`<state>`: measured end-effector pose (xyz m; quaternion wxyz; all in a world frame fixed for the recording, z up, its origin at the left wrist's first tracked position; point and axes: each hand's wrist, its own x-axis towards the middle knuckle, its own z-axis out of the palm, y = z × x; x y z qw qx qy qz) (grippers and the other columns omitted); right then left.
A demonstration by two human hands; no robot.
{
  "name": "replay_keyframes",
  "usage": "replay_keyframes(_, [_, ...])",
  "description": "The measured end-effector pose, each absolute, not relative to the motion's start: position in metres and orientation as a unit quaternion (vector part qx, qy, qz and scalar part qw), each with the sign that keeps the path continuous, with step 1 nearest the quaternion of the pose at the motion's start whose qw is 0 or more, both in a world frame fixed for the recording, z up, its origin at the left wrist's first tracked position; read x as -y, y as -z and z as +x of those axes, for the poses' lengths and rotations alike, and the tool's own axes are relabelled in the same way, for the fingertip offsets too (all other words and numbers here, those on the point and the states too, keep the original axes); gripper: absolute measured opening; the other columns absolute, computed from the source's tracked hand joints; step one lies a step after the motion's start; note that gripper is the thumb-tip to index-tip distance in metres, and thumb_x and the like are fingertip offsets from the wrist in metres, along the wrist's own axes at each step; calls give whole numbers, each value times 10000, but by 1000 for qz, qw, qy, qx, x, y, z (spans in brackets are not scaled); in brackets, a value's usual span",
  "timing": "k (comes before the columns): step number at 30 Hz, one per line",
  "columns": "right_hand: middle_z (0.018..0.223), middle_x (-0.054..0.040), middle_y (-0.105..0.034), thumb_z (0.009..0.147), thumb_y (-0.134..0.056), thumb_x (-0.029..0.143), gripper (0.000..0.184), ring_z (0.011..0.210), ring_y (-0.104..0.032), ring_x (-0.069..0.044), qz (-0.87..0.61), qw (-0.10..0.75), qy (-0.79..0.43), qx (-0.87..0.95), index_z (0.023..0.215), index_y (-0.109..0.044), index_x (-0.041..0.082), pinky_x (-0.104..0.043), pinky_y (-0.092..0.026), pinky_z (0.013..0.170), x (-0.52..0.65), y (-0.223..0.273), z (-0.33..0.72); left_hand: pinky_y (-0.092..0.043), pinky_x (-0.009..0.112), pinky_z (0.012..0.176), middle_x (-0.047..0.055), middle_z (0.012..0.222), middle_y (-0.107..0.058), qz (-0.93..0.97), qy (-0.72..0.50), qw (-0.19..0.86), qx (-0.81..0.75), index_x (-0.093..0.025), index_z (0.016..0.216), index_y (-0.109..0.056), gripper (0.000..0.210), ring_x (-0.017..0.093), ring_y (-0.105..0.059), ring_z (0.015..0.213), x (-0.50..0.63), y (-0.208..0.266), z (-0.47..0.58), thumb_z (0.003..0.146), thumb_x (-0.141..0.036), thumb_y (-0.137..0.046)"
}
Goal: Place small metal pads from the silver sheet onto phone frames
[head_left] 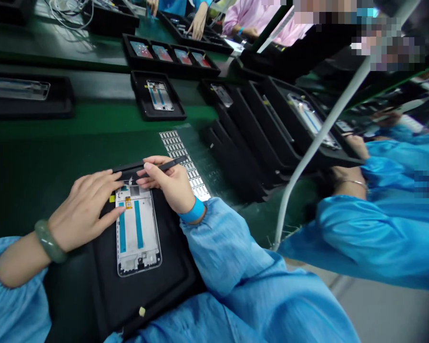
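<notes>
A silver phone frame (148, 224) with two blue strips lies in a black tray (107, 305) before me. My left hand (87, 205) rests flat over the frame's upper left edge, fingers stretched out and the thumb touching the frame near a small orange flex cable (129, 203). My right hand (171, 183) grips a pair of dark tweezers (172, 163), their tip pointing down at the top end of the frame. A small pale piece shows at the tip; its kind I cannot make out. Just beyond my right hand is a sheet of small labels (175, 143).
Stacked black trays (250, 128) stand at right, beside a pale curved pole (307, 152). Farther back are a tray with another phone frame (160, 95) and a compartment tray (171, 62). A co-worker's blue sleeve (389, 209) is at right; more people work across the bench.
</notes>
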<state>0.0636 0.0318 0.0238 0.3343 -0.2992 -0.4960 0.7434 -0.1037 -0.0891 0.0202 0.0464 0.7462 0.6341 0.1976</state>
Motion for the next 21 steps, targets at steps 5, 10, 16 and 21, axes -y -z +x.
replay_keyframes(5, [711,2,-675,727,-698,355,288,602,-686,-109,-317,300,-731,524,911,-593,159,-184,-564,542,-30,-20,58,-330,477,1063,124,1164,-611,749,-199,33,-632,-147,1061,-549,411,269,-526,1158,102,-12,-100,833,-488,-519])
replay_keyframes(10, [695,6,-657,729,-686,390,309,564,-673,-102,-318,260,-713,568,906,-597,152,-173,-542,511,-26,-22,53,-304,482,1090,108,1183,-604,735,-211,33,-644,-164,1021,-564,367,256,-522,1170,114,-13,-96,842,-481,-518])
replay_keyframes(16, [709,1,-667,758,-650,429,333,592,-685,-118,-335,248,-663,622,960,-604,168,-194,-541,531,-22,-17,51,-318,502,1078,100,1167,-614,733,-208,39,-647,-185,1015,-561,349,259,-526,1166,112,-12,-98,837,-484,-527])
replay_keyframes(21, [738,8,-667,789,-623,418,286,620,-696,-127,-324,250,-638,652,957,-607,187,-210,-543,560,-21,-12,51,-314,490,1086,102,1175,-608,735,-215,39,-642,-182,1011,-561,359,255,-524,1168,112,-11,-98,823,-488,-551])
